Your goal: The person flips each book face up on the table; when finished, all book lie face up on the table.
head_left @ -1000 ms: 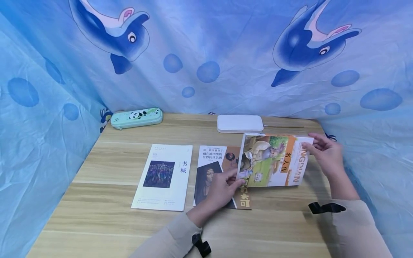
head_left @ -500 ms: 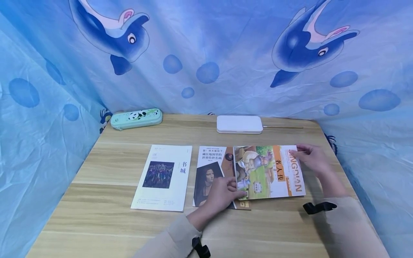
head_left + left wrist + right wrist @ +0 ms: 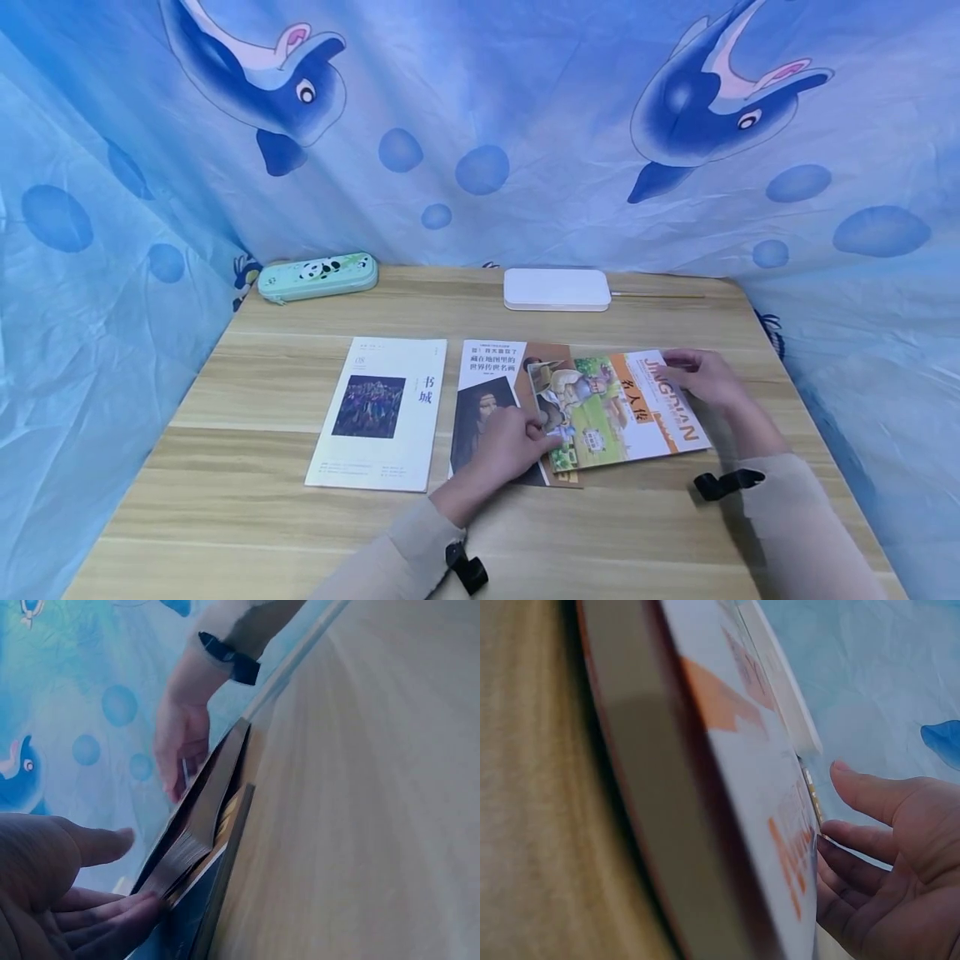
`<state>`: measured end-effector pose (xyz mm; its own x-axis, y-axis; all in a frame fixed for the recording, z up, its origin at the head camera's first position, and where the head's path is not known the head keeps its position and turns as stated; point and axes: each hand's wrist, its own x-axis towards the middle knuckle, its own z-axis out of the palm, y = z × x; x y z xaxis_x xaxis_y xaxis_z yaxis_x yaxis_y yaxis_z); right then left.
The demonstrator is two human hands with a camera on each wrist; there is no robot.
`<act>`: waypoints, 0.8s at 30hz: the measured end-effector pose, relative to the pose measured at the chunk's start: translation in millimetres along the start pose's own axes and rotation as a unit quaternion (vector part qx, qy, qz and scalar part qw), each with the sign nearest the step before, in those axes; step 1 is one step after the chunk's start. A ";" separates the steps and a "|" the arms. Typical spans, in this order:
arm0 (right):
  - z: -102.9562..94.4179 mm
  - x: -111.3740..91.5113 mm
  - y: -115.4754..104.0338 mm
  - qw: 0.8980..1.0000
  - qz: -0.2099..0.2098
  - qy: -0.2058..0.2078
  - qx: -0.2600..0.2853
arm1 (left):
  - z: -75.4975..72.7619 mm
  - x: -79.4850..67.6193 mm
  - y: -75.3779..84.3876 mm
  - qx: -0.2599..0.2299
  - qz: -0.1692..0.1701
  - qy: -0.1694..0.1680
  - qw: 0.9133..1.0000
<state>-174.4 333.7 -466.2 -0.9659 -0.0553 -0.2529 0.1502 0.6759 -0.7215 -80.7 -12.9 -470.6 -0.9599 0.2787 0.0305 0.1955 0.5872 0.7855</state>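
Observation:
A picture-covered book (image 3: 600, 412) with orange lettering lies sideways and slightly turned, its left part over a brown-and-white art book (image 3: 486, 367). At its lower left corner is my left hand (image 3: 504, 446). The left wrist view has that hand's fingers (image 3: 112, 919) extended against the page edges, the thumb lifted away. My right hand (image 3: 708, 379) is at the book's upper right corner. In the right wrist view its loosely bent fingers (image 3: 862, 840) are by the book's edge, and the thumb stands off the cover. A pale booklet (image 3: 412, 450) lies flat to the left.
A mint pencil case (image 3: 318, 277) with a panda print lies at the back left of the wooden table (image 3: 247, 542). At the back, right of centre, is a white case (image 3: 557, 289) with a thin stick (image 3: 660, 295) beside it. A blue dolphin-print curtain (image 3: 555, 100) hangs behind.
The picture-covered book has come down and toward me, turning slightly, onto the table and the art book. My right hand has moved left and its thumb has lifted off the cover.

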 end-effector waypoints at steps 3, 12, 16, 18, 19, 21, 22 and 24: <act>0.1 -3.9 3.0 1.000 -0.005 0.007 -0.015 | -4.5 5.9 -1.8 0.008 0.012 0.020 1.000; -3.8 -24.0 16.8 1.000 -0.016 0.000 -0.024 | -15.6 31.8 -12.1 0.047 0.039 0.057 0.997; -6.5 -34.4 23.8 1.000 -0.010 0.000 -0.019 | -19.9 40.6 -14.7 0.056 0.046 0.059 0.996; -7.4 -39.3 26.8 1.000 -0.002 0.000 -0.018 | -21.1 45.5 -16.2 0.052 0.049 0.055 0.996; -7.6 -41.6 28.3 1.000 0.004 -0.001 -0.017 | -21.6 47.9 -17.0 0.047 0.050 0.052 0.996; -7.8 -45.9 31.1 1.000 0.017 -0.002 -0.016 | -22.0 53.4 -19.0 0.034 0.055 0.048 0.997; -7.9 -48.0 32.6 1.000 0.020 -0.003 -0.014 | -22.0 56.0 -19.9 0.027 0.057 0.047 0.997; -8.2 -52.6 34.9 1.000 0.023 -0.004 -0.018 | -21.8 61.7 -21.7 0.016 0.064 0.045 0.997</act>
<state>-120.1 366.2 -472.8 -0.9562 -0.0294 -0.2914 0.1872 0.7038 -0.6853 -148.5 -25.0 -472.3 -0.9402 0.2855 0.1856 0.3230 0.5751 0.7516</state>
